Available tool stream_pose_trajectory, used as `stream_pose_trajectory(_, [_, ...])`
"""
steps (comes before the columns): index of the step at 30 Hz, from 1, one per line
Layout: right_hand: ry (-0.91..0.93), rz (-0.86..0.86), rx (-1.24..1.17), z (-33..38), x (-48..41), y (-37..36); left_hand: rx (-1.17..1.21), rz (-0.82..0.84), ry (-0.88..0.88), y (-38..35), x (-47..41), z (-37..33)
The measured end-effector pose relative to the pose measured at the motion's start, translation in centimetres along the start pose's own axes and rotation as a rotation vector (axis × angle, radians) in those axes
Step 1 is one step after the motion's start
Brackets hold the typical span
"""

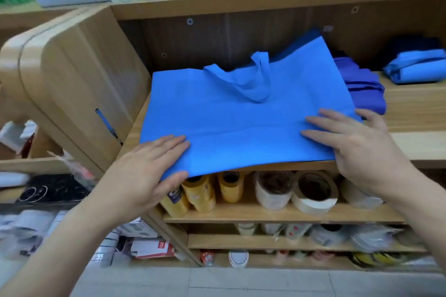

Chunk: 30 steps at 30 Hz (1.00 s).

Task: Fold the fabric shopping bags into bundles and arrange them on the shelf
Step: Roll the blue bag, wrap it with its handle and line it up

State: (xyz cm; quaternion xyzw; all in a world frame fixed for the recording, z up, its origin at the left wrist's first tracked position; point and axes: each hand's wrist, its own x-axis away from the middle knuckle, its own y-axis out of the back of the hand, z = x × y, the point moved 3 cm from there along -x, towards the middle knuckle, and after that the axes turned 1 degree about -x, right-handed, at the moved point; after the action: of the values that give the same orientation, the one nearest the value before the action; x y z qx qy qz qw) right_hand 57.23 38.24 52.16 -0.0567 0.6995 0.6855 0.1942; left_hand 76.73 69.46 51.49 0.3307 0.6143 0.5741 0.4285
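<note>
The blue bag (241, 123) lay flat and wide on the wooden shelf (415, 113). It was made of thin, smooth cloth and looked like a big rectangle. A soft fold line ran across it from side to side. Its loop handle (253, 79) was flopped and crumpled on top, near the back. The front left corner hung a little past the shelf edge.

I saw the left hand (147, 171) pinch that corner, with its fingers (169, 142) lying on top of the cloth and the thumb under it. The right hand (357, 147) lay on the right side of the bag with its fingers spread out and straight, pressing on the cloth. I could not see its thumb.

Just beside the bag on the right was a floppy pile of darker blue bags (364, 89). Further right sat a light blue bundle (415, 67), rolled up fat and tied round with its own strap.

On the shelf below stood round yellow rolls (200, 193) and a fat white tape roll (313, 193) with a dark hole in the middle.
</note>
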Motion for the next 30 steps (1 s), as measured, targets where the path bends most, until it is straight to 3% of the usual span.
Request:
stream_pose_trajectory(3, [-0.044, 0.233, -0.175, -0.8, 0.4, -0.2, -0.071, 0.108, 0.006, -0.6, 0.3, 0.6])
stream_pose_trajectory(5, [-0.008, 0.308, -0.16, -1.4, 0.5, 0.0, -0.005, 0.065, -0.01, -0.4, 0.1, 1.1])
stream_pose_trajectory(7, [0.014, 0.31, -0.188, -2.1, 0.5, 0.4, 0.146, 0.042, 0.003, 0.7, 0.0, 1.6])
stream_pose_trajectory(13, [-0.103, 0.285, -0.752, -3.0, 0.9, 2.5, 0.688, 0.089, 0.28, 3.6, 1.2, 2.6])
stream_pose_trajectory(18, [-0.258, 0.152, -0.973, -3.9, 1.0, 3.5, 0.811, -0.124, 0.452, 5.2, 2.2, 2.5])
stream_pose_trajectory(22, [-0.331, 0.102, -1.063, -3.4, 0.8, 3.4, 0.765, -0.173, 0.569, 5.7, 2.4, 2.9])
stream_pose_trajectory(25, [-0.42, 0.055, -1.008, -2.8, 0.6, 2.8, 0.595, -0.126, 0.613, 6.4, 1.5, 2.8])
stream_pose_trajectory(30, [-0.535, -0.023, -0.763, -2.1, 0.2, 2.5, -0.32, 0.051, 0.514, 7.6, -2.9, -0.1])
